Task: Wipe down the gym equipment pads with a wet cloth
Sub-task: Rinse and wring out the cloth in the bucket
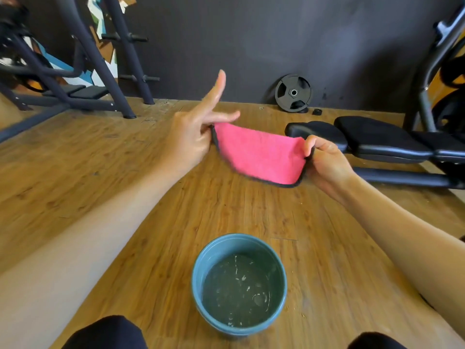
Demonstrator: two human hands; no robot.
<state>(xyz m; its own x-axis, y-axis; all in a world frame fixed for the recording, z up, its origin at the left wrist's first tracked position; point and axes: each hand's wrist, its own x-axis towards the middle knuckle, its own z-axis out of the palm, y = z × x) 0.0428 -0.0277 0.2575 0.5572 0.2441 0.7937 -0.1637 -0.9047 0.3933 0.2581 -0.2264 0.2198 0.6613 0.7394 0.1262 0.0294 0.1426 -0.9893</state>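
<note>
At the upper left of the frame a dark metal rack (100, 71) is standing on the wooden floor (75, 159). Left of centre, the left hand (191, 139) is holding the left edge of the pink cloth (259, 154), with one finger pointing straight up and another stretching out over the cloth's top edge; exactly which fingers are pinching the fabric is hard to tell. The cloth is hanging in the air at the middle of the frame, stretched between the two hands, which are staying well apart with its dark-trimmed lower edge sagging between them. Below it, at the bottom centre, a blue bucket (197, 278) is sitting on the floor, holding murky water with pale flecks. Above the cloth, a black weight plate (293, 93) is leaning against the dark wall. Right of centre, the right hand (327, 162) is gripping the cloth's right edge, fingers curling round it and thumb on top. Behind that hand, at the right of the frame, the black pads (377, 137) of a low bench are lying just above the floor.
</note>
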